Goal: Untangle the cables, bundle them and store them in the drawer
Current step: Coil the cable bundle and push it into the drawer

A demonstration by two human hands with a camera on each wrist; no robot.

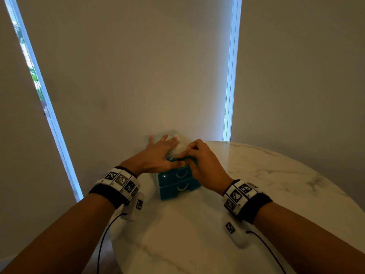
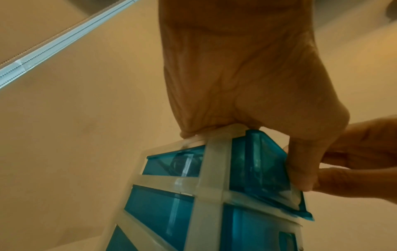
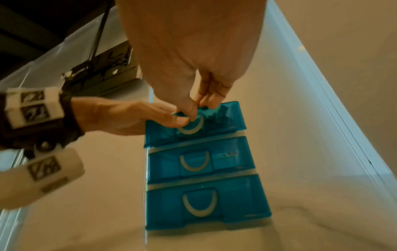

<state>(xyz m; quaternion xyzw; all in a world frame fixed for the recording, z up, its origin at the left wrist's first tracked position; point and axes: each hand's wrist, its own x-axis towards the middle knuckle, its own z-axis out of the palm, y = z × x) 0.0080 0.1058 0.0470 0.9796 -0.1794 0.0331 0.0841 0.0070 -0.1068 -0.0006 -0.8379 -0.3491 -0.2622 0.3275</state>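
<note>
We stand at a round marble bench point(image 1: 256, 175) with a small blue drawer unit point(image 3: 204, 195) at its far left edge, close to the wall. The unit has three translucent blue drawers stacked in a whitish frame point(image 2: 211, 169), each with a pale curved handle.

Our left hand point(image 1: 158, 153) lies flat on top of the unit, fingers spread and straight, palm pressing down on the frame. From the left wrist view its thumb point(image 2: 300, 161) hangs down over the front of the top drawer point(image 3: 214, 118), which juts forward from the frame, partly open.

Our right hand point(image 1: 199, 161) comes in from the right with fingers curled at the upper front edge of that top drawer. In the right wrist view its thumb and fingertips point(image 3: 214, 101) pinch at the drawer's rim just above the handle point(image 3: 193, 129), meeting the left thumb there. We cannot tell whether they grip the rim itself or something thin at the opening.

Inside the top drawer a dark tangled mass, apparently the cables point(image 3: 221, 118), shows through the blue plastic at the right half. The blur leaves their bundling unclear. The middle drawer point(image 3: 201, 159) and bottom drawer point(image 3: 206, 200) sit flush in the frame.

Both wrists wear bands with black and white markers point(image 1: 120, 180), and thin black leads point(image 1: 104, 238) trail back from them toward us.
</note>
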